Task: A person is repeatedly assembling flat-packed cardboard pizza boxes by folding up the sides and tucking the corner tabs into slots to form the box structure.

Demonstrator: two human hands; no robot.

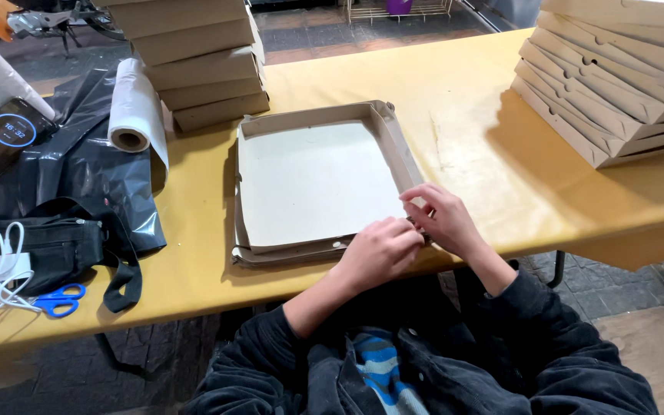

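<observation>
Both hands are down at the box's point(313, 184) near right corner, at about 5 o'clock from its middle. The left hand point(378, 252) is curled over the front wall, fingers closed on the cardboard edge. The right hand point(441, 219) sits just beside it at 2 o'clock, fingertips pinching the same corner where the side wall meets the front; the 2 hands touch there.

The box lies flat and open in the middle of the yellow worktop point(470, 131), pale floor up, walls raised at the back and right, and the front flap looks only partly folded.

At 11 o'clock from the box stands 1 stack of folded boxes point(197, 58). At 2 o'clock, well apart, a taller leaning stack point(616, 84). A white roll point(134, 107) lies at 9 o'clock beside the first stack, on a black plastic sheet point(86, 169). Farther left, a phone point(1, 138) shows a round timer. At 8 o'clock sit a black pouch point(55, 246), a white cable point(5, 269) and blue scissors point(59, 300), near the worktop's front edge.
</observation>
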